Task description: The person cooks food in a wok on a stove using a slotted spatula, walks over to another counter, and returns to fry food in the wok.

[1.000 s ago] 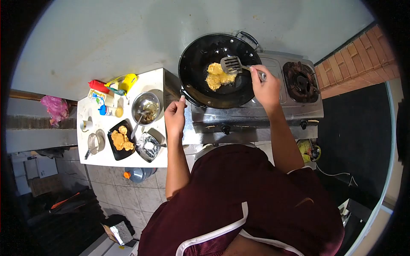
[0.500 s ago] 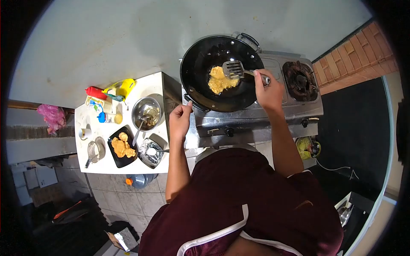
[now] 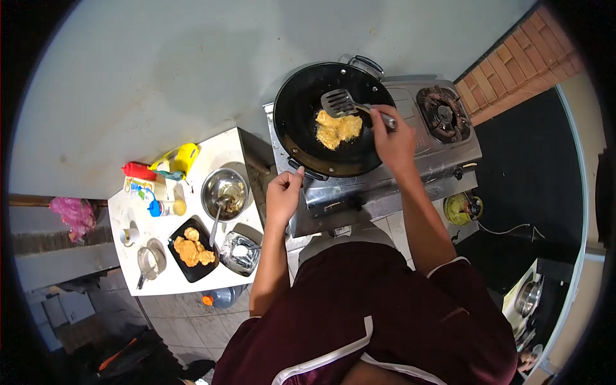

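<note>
A black wok (image 3: 301, 131) sits on the left side of the steel stove, with yellow-orange battered pieces (image 3: 338, 130) in its middle. My right hand (image 3: 393, 142) is closed round the handle of a slotted spatula (image 3: 337, 103), whose head is over the wok at the upper edge of the food. My left hand (image 3: 285, 196) is at the wok's near-left handle (image 3: 308, 170), fingers curled and thumb on the handle. How far the fingers wrap round it is hidden.
Left, a white table (image 3: 173, 280) bears a black plate of fried pieces (image 3: 191, 249), a metal bowl with a spoon (image 3: 224, 192), a floury dish (image 3: 240, 251), a strainer (image 3: 151, 262) and bottles. A second burner (image 3: 444, 114) is at the right. A water jug (image 3: 223, 297) stands below.
The view has tilted, so the wok and table appear lower. The spatula head has shifted left relative to the food, to its upper edge. My left hand stays at the wok's handle.
</note>
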A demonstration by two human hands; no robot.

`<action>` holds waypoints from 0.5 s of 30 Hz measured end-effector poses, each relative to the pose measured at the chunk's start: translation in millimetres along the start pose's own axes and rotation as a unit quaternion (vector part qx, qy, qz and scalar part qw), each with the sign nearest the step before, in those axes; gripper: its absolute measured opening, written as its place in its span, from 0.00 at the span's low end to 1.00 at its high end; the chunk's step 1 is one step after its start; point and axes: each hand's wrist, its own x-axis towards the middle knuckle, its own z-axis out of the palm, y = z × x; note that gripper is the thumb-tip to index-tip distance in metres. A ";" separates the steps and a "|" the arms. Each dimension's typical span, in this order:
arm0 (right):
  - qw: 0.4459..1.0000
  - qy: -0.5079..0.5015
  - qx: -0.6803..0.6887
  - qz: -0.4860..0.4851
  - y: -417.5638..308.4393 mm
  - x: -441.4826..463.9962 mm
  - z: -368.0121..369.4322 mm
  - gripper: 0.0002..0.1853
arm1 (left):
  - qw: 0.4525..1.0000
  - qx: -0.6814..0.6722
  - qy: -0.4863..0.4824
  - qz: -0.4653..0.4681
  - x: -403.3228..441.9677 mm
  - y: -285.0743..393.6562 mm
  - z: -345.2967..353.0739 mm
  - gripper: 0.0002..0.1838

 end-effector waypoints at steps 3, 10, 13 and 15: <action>1.000 0.004 -0.012 -0.023 3.1 -2.3 8.9 0.06 | 1.000 0.023 -0.010 0.013 -1.5 2.0 -2.5 0.22; 0.995 0.027 -0.073 -0.061 -8.8 -7.1 10.6 0.06 | 0.996 0.079 -0.031 0.027 -6.4 3.0 -7.6 0.24; 0.996 0.036 -0.067 -0.050 -9.3 -6.3 11.0 0.06 | 0.995 0.093 -0.035 0.019 -7.6 8.7 -7.1 0.25; 0.998 0.032 -0.043 -0.033 -10.3 -5.7 9.7 0.07 | 0.995 0.095 -0.033 0.018 -9.2 13.0 -5.5 0.25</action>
